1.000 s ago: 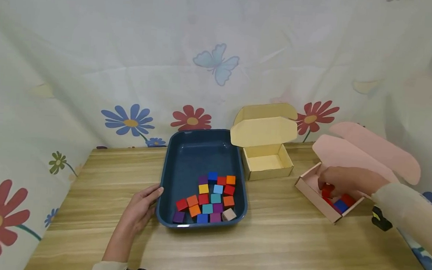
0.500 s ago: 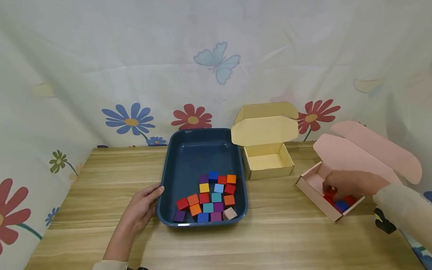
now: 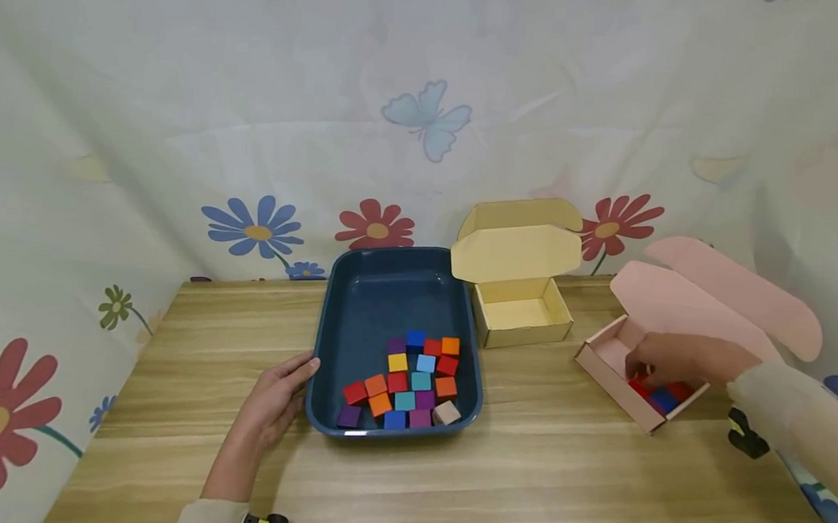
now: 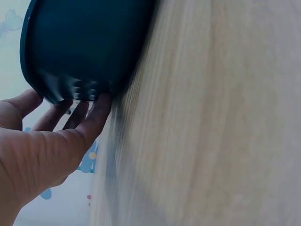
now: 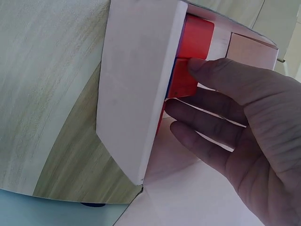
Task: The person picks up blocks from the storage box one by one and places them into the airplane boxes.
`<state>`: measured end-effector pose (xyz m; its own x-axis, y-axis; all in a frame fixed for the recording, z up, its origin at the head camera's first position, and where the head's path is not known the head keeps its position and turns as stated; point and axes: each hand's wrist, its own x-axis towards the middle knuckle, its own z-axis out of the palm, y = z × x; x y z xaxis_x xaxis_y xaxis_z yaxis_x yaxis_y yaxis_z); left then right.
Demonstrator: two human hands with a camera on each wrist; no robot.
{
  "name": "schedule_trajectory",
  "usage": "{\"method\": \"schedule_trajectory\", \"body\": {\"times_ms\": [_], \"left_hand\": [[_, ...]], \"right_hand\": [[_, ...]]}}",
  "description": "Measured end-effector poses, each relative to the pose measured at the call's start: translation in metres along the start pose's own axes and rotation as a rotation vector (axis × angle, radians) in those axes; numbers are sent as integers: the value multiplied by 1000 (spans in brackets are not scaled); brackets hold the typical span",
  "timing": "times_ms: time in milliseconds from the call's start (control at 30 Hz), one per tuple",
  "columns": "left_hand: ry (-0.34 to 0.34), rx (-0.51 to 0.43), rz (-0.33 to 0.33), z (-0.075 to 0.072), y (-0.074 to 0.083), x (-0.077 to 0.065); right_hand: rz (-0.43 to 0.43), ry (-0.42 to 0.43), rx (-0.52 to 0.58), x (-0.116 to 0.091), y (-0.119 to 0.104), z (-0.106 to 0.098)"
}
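My left hand (image 3: 274, 397) holds the left rim of a dark blue tray (image 3: 381, 291), thumb on the edge and fingers against the outer wall. Several coloured cubes, among them a yellow cube (image 3: 397, 363) and a plain wooden cube (image 3: 446, 413), lie in the tray's near half. Inside the open pink box (image 3: 616, 385), my right hand (image 3: 683, 359) pinches a red cube (image 5: 183, 77), thumb on its face and fingers behind. Another red cube (image 5: 196, 36) and a blue cube (image 3: 664, 400) sit beside it. Parts of the box's contents are hidden by that hand.
A yellow cardboard box (image 3: 523, 332) with its lid raised stands between tray and pink box, with no cubes visible inside. The pink lid (image 3: 690, 302) leans back toward the curtain (image 3: 290, 126). Wooden tabletop (image 3: 507, 475) lies in front.
Inside the pink box, my right hand has shifted slightly right and lower with the red cube, toward the other cubes. The left hand has stayed at the tray's rim.
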<state>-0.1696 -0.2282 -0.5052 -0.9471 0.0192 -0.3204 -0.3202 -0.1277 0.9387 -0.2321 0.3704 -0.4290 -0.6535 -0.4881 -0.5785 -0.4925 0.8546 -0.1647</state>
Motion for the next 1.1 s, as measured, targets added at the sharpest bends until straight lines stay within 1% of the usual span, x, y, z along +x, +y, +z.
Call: {"method": "schedule_trajectory", "body": {"times_ms": [100,167,233,300,433,467,533,600,667,767,900,1100], "left_hand": [[-2,-3,-2,0,0,0],[-1,-1,-5,0,1,0],[0,2,-9,0,1,0],[-1,5,-11,0,2,-1],[-3,4,-11,0,1,-1],[-4,5,-10,0,1,-1],[-2,4,-7,0,0,0],[-1,2,-2,1,0,0],[-1,-1,2,1,-1,1],[-2,0,7,1,-2,1],[-4,7,8,1,-2,0],[-5,-6,9,1,-2,0]], "right_hand": [[-4,-6,0,-1,-1,-1],[14,-5,0,-4,-3,-4],[12,28,-2,-7,-5,-11],[-19,110,-8,-11,-7,-19],[-118,335,-75,-18,-11,-32],[-129,379,-92,-19,-12,-35],[-118,438,-107,-21,-14,-38],[-85,462,-94,-22,-17,-39],[-49,469,-64,-23,-21,-40],[-27,469,-46,-22,-27,-42],[-41,483,-42,-19,-36,-46],[-95,510,-32,-9,-55,-54]]}}
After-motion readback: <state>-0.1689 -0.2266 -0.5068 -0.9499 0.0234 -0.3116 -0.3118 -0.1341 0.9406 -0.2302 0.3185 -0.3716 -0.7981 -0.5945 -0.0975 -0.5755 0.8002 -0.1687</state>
